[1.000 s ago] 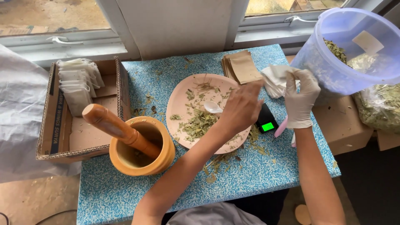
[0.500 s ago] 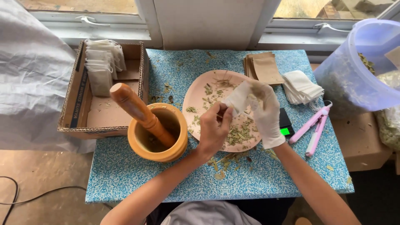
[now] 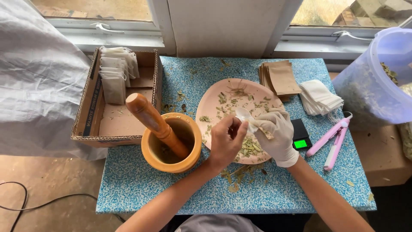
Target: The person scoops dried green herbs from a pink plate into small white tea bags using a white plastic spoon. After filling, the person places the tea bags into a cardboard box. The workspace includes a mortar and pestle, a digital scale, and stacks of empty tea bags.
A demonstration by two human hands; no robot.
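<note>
Over the pink plate [image 3: 214, 112] of dried green leaves, my bare left hand [image 3: 225, 142] pinches the handle of a small white spoon [image 3: 243, 114]. The spoon's bowl lies beside a small white filter bag [image 3: 259, 127]. My gloved right hand [image 3: 277, 136] holds that bag by its mouth, just right of the left hand, with the fingers of the two hands almost touching. Leaf bits lie under both hands on the plate.
A wooden mortar [image 3: 171, 160] with a leaning pestle [image 3: 150, 117] stands left of the plate. A cardboard box [image 3: 92, 109] holds white bags. Brown envelopes [image 3: 281, 78], white empty bags [image 3: 319, 96], a small black scale [image 3: 301, 138], a pink clamp tool [image 3: 332, 141] and a translucent tub [image 3: 377, 86] of herbs are on the right.
My gloved right hand came down from the tub to the plate with a white bag. My left hand stayed over the plate and brought the spoon to the bag. The view shifted.
</note>
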